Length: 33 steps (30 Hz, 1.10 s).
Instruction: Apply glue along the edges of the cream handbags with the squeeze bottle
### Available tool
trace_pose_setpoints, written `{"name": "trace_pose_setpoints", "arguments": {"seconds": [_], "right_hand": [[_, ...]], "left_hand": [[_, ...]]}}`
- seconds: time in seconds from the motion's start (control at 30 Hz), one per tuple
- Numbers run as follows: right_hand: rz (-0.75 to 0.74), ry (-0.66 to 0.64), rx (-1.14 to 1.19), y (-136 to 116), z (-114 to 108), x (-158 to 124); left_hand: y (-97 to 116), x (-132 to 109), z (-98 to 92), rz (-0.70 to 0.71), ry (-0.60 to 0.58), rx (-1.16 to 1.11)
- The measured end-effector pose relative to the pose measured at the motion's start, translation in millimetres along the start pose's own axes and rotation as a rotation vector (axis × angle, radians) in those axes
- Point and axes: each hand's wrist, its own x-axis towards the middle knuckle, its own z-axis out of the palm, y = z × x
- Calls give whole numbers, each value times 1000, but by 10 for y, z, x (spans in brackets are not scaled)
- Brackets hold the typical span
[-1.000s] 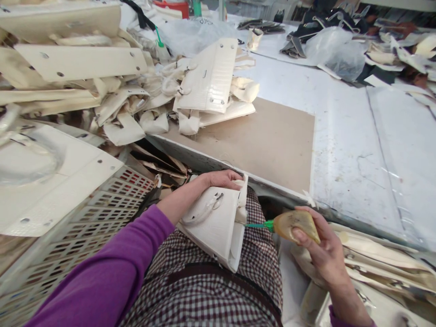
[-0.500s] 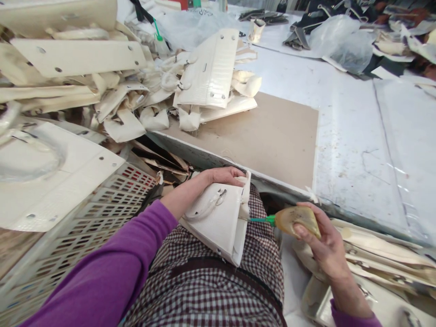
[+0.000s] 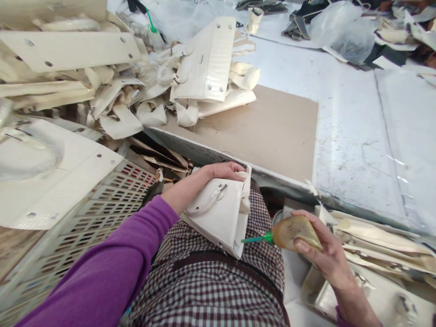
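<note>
A cream handbag [image 3: 223,213] rests on my lap over a checked apron [image 3: 218,286]. My left hand [image 3: 223,171] grips its top edge, fingers curled over the rim. My right hand [image 3: 323,254] is closed round a soft amber glue bottle [image 3: 294,231]. The bottle's green nozzle [image 3: 257,239] touches the bag's open side edge near the bottom corner.
A brown board [image 3: 272,131] lies on the white table [image 3: 350,136] ahead. Cream bag pieces [image 3: 207,63] are piled at the back left. A white slotted crate [image 3: 102,213] stands at my left. Flat cream panels [image 3: 374,245] are stacked at my right. Plastic bags [image 3: 340,32] lie far back.
The nozzle has slid down the bag's side edge, from near the top to the bottom corner. My left hand keeps its hold on the bag.
</note>
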Motion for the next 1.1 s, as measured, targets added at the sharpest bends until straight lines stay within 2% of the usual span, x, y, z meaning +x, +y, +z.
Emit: {"name": "trace_pose_setpoints", "arguments": {"seconds": [0.5, 0.57, 0.73, 0.87, 1.0, 1.1], "right_hand": [[51, 1, 23, -12, 47, -213], [56, 38, 35, -10, 61, -208], [14, 223, 42, 68, 96, -112], [-9, 300, 9, 169, 132, -17], [-17, 322, -12, 196, 152, 2], [-3, 266, 13, 141, 131, -40]], "left_hand": [[-4, 17, 17, 11, -5, 32], [-6, 19, 24, 13, -2, 34], [-2, 7, 36, 19, 7, 35], [11, -8, 32, 12, 3, 38], [11, -12, 25, 14, 3, 42], [-2, -5, 16, 15, 4, 46]]}}
